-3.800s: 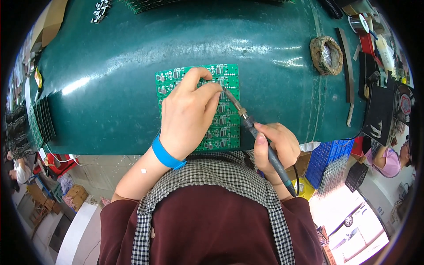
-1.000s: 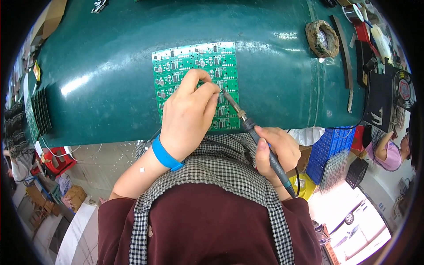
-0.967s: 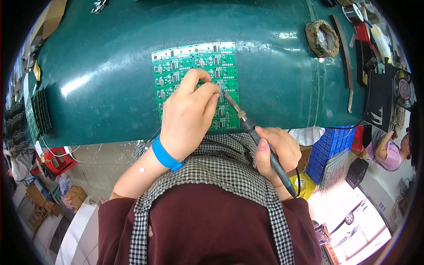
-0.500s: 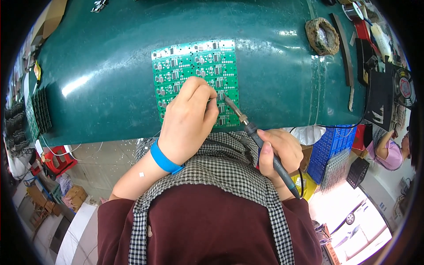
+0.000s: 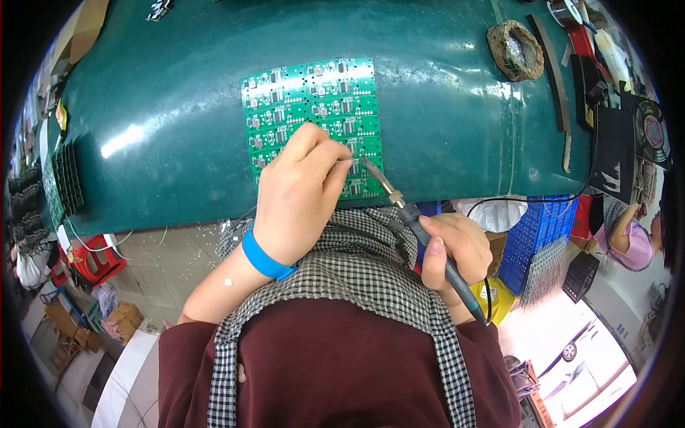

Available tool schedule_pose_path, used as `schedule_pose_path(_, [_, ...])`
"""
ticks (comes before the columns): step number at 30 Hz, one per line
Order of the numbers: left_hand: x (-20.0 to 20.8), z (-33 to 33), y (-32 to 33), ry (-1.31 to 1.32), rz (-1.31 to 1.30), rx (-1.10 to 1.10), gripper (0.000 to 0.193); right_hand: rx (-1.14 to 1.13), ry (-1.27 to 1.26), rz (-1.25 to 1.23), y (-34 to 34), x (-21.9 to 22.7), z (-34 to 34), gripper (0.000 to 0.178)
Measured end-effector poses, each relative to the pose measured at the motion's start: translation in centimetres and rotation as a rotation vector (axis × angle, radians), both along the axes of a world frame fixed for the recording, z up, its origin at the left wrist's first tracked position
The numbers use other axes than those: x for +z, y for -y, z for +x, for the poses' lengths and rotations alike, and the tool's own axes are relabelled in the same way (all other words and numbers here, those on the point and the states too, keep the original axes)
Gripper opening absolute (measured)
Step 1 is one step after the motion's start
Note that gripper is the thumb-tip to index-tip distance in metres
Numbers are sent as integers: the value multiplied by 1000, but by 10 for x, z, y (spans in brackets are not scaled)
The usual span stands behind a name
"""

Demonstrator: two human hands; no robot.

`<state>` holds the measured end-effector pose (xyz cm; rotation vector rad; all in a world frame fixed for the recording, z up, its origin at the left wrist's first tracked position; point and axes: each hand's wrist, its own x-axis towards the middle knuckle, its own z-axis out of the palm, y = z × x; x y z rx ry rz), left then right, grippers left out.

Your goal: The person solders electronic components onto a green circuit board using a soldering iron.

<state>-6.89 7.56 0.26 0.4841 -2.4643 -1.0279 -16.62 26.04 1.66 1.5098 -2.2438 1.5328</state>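
Note:
A panel of green circuit boards (image 5: pixel 342 87) lies on the green mat in front of me, its rows filled with small parts. My left hand (image 5: pixel 296 182), with a blue band at the wrist, rests over the panel's lower left. Its fingertips are pinched together near the right column; whatever they hold is too small or hidden to name. My right hand (image 5: pixel 457 250) grips a soldering iron (image 5: pixel 414 217) by its grey handle. The iron slants up and left, and its tip meets or hovers just over the panel, right of my left fingertips.
On the green mat (image 5: pixel 178 93), a rough, hollow brown block (image 5: pixel 515 51) stands at the far right, near a solder spool (image 5: pixel 564 13) and a small fan (image 5: pixel 651 132). Dark stacked racks (image 5: pixel 68 178) sit at the left. Below the table's right edge is a blue crate (image 5: pixel 531 239).
The panel has shifted slightly up in the picture, away from me. Both hands keep nearly the same pose, and the iron tip sits slightly lower relative to the panel.

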Motion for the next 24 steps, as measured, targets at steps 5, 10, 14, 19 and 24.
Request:
schedule_pose_path(5, [7,5,-6,101,123,13,14,-18,-26,-46,-2,-2,1,11])
schedule_pose_path(10, [5,5,-9,77,110,4,15,-7,-32,-40,-2,-4,4,11])
schedule_pose_path(14, [4,4,-11,85,107,-9,15,3,-26,-36,-1,-5,3,11])
schedule_pose_path(19, [4,6,-13,105,126,-28,14,4,-28,-36,-3,-4,7,11])
schedule_pose_path(24, [0,9,-11,29,-10,-37,13,6,-38,-42,-6,-3,11,11])
